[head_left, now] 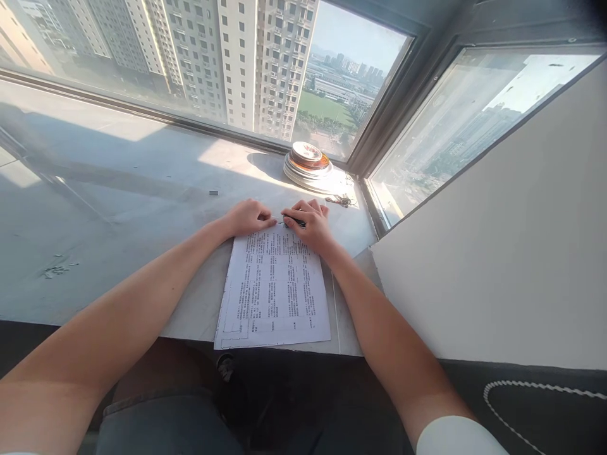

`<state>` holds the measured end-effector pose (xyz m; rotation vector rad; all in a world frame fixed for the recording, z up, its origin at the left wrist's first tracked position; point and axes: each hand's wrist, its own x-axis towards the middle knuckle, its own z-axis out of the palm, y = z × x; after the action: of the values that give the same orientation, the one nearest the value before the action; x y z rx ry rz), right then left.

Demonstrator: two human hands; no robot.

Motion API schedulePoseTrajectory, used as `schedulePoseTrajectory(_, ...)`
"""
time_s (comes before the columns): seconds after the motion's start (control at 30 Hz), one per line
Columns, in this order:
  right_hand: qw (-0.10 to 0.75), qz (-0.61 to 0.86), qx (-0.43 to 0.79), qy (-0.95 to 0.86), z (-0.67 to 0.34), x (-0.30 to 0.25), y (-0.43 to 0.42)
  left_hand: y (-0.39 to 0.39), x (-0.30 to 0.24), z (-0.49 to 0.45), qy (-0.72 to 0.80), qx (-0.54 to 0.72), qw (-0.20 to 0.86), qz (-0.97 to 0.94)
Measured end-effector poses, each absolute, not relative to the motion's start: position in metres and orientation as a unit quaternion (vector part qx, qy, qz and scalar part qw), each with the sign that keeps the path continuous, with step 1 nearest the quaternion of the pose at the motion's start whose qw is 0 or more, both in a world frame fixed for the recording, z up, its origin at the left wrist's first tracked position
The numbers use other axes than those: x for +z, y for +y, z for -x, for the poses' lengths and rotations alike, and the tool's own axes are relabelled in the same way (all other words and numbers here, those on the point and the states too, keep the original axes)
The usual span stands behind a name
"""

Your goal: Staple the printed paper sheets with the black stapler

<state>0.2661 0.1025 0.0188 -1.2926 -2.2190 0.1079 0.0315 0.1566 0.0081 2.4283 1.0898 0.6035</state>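
Observation:
A printed white paper sheet [279,297] lies on the pale stone sill, its near edge reaching the sill's front edge. My left hand [250,218] rests at the sheet's far left corner with its fingers curled in; what they hold, if anything, is hidden. At the far right corner, my right hand [308,222] is closed around a small dark tool [300,221]. A thin tip of this tool points left toward my left thumb. Fingers cover most of the tool, so its exact kind cannot be made out. The two hands are slightly apart.
A stack of round lidded tins or dishes [308,165] stands by the window corner, with a small dark tangled item [340,200] beside it. A small grey block [214,193] lies left of my hands. Thin dark slivers [59,268] lie farther left. A white wall panel [502,253] rises at right.

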Motion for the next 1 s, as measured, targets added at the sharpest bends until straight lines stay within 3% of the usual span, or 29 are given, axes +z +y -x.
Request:
schedulePoseTrajectory(0.43,0.219,0.482,-0.015,-0.849,-0.264,0.018,0.098,0.159,0.005,-0.029,0.386,0.23,0.226,-0.864)
schedulePoseTrajectory(0.67,0.276,0.539,0.028,-0.795,-0.295,0.01,0.115,0.156,0.01,-0.029,0.393,0.199,0.215,-0.872)
schedulePoseTrajectory(0.87,0.445,0.516,0.009,-0.732,-0.285,0.025,0.1,0.153,0.016,-0.029,0.432,0.191,0.16,-0.867)
schedulePoseTrajectory(1.0,0.403,0.402,0.112,-0.814,-0.26,0.031,0.076,0.156,0.014,-0.027,0.396,0.226,0.108,-0.884)
